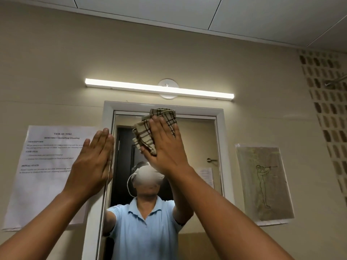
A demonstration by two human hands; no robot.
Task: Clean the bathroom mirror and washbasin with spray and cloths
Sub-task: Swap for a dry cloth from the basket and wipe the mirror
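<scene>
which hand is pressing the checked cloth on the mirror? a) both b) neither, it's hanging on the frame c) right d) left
c: the right hand lies flat over the checked cloth near the top of the mirror, while the left hand rests bare on the mirror's left frame edge.

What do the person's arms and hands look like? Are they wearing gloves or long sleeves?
No gloves and no long sleeves. Both the left hand and the right hand are bare, with no rings, watch or bracelets showing. The forearms are bare all the way down to the bottom of the picture. In the mirror you can see a light blue polo shirt with short sleeves.
</scene>
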